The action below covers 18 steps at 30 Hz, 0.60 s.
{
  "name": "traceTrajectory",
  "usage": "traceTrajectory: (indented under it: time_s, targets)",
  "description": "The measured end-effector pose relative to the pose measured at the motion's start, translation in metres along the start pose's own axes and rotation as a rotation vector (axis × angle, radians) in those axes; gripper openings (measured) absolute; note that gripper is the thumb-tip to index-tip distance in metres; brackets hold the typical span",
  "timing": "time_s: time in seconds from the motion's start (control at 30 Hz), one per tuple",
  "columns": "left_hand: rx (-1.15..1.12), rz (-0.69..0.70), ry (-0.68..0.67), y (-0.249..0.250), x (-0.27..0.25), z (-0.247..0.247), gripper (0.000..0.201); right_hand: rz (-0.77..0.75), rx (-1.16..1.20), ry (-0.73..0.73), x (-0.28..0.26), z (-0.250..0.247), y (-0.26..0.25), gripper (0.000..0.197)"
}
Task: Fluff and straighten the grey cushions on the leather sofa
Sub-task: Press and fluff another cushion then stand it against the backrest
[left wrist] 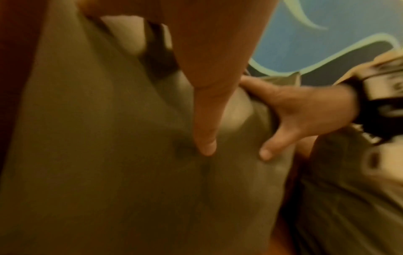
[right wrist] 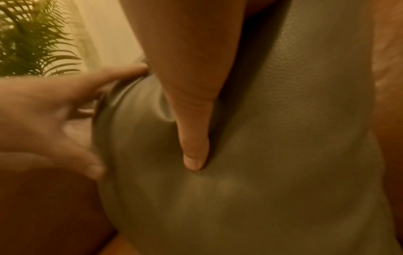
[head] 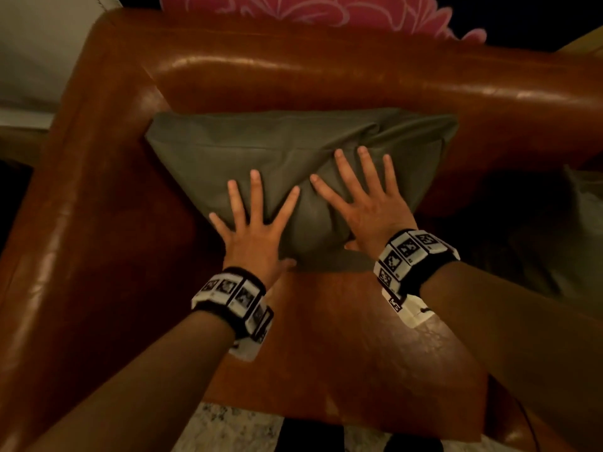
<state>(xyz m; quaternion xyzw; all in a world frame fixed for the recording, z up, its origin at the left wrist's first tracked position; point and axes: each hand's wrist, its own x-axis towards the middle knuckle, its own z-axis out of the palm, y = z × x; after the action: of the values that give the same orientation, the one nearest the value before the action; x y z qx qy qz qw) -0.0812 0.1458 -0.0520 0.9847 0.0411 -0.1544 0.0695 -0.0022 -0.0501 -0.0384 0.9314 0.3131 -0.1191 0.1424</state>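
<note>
A grey cushion (head: 280, 151) leans in the left corner of the brown leather sofa (head: 326, 73), against the backrest. Both hands lie flat on its front face with fingers spread and straight. My left hand (head: 253, 230) presses the lower left part. My right hand (head: 365, 203) presses the lower right part, and a crease runs up between them. In the left wrist view my left thumb (left wrist: 205, 138) dents the cushion (left wrist: 98, 155), with the right hand (left wrist: 301, 110) beside it. My right thumb (right wrist: 194, 148) also dents the cushion (right wrist: 283, 155). A second grey cushion (head: 584, 230) lies dimly at the right.
The sofa's left armrest (head: 75, 223) rises close beside the cushion. A pink patterned cloth (head: 310, 8) shows behind the backrest. The bare seat (head: 326, 337) stretches toward me, with speckled floor (head: 228, 429) below its front edge. A fern (right wrist: 32, 38) stands past the sofa.
</note>
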Motion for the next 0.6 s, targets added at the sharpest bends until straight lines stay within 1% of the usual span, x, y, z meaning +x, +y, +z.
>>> traceTrajectory:
  time_s: [0.07,0.1,0.13,0.17,0.2,0.23,0.27,0.3,0.33,0.37,0.4,0.43,0.47,0.5,0.53,0.57,0.6]
  targets:
    - [-0.029,0.005,-0.026,0.004,0.022,0.002,0.136,0.025,0.020,0.030,-0.009,-0.005,-0.001,0.143]
    - [-0.046,0.007,-0.032,0.005,0.030,0.001,0.136,0.018,0.044,0.070,-0.017,-0.008,-0.004,0.137]
    - [-0.059,0.010,-0.035,0.005,0.035,0.001,0.135,-0.019,0.095,0.113,-0.027,-0.012,-0.009,0.129]
    - [-0.071,0.020,-0.035,0.004,0.036,0.001,0.134,-0.085,0.175,0.162,-0.039,-0.012,-0.016,0.119]
    - [-0.079,0.034,-0.037,0.002,0.034,0.001,0.133,-0.162,0.261,0.183,-0.054,-0.009,-0.024,0.108]
    - [-0.089,0.052,-0.045,-0.001,0.030,0.001,0.131,-0.207,0.351,0.175,-0.069,-0.002,-0.032,0.094]
    - [-0.102,0.073,-0.054,-0.004,0.026,0.000,0.130,-0.176,0.455,0.135,-0.082,0.006,-0.040,0.082]
    - [-0.135,0.099,-0.053,-0.009,0.021,-0.001,0.128,-0.068,0.600,0.056,-0.091,0.024,-0.042,0.074]
    - [-0.187,0.129,-0.033,-0.014,0.014,-0.003,0.123,0.101,0.759,-0.021,-0.097,0.034,-0.043,0.071]
    - [-0.260,0.157,0.012,-0.020,0.006,-0.004,0.115,0.282,0.924,-0.061,-0.099,0.044,-0.042,0.074]
    - [-0.352,0.176,0.080,-0.027,-0.004,-0.004,0.104,0.456,1.075,-0.062,-0.099,0.052,-0.040,0.081]
    - [-0.454,0.185,0.178,-0.033,-0.017,-0.004,0.089,0.605,1.218,-0.051,-0.096,0.059,-0.037,0.089]
    - [-0.551,0.159,0.306,-0.040,-0.030,-0.002,0.070,0.734,1.348,-0.025,-0.093,0.062,-0.033,0.097]
    - [-0.630,0.075,0.416,-0.047,-0.043,0.003,0.054,0.803,1.462,0.023,-0.088,0.066,-0.031,0.112]
    - [-0.693,-0.072,0.477,-0.054,-0.053,0.009,0.048,0.807,1.558,0.076,-0.084,0.068,-0.031,0.128]
    - [-0.756,-0.258,0.473,-0.055,-0.057,0.012,0.057,0.773,1.596,0.122,-0.078,0.069,-0.029,0.140]
    - [-0.832,-0.447,0.371,-0.055,-0.057,0.019,0.075,0.751,1.597,0.140,-0.074,0.069,-0.032,0.146]
